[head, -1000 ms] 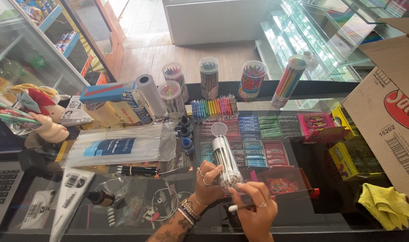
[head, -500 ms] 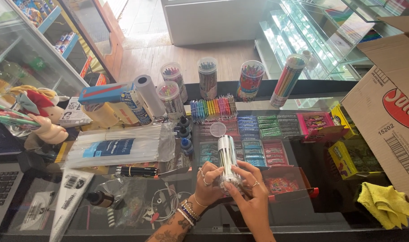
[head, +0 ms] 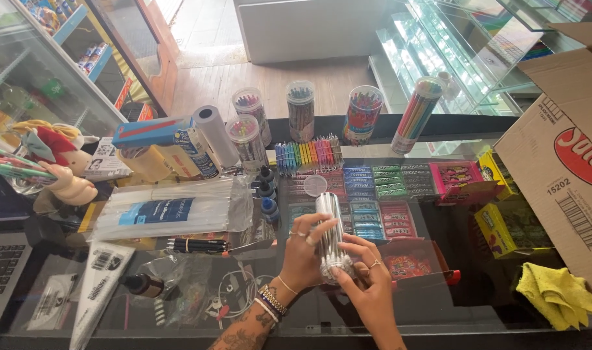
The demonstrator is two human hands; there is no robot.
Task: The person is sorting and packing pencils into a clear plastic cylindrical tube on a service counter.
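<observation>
The tube (head: 331, 233) held in both hands looks like clear, glossy plastic packed with pale, shiny sticks; its round lid (head: 315, 185), just beyond the tube, is clear plastic too. The counter (head: 477, 298) under the tube is smooth glass with a strong sheen. Left of the tube lies a crinkled, glossy plastic bag (head: 173, 209). Right of the tube, the box (head: 562, 162) is matt brown cardboard, and the cloth (head: 562, 293) below it is soft, rumpled yellow fabric. Beyond the tube, the floor (head: 244, 78) looks like matt wooden planks.
</observation>
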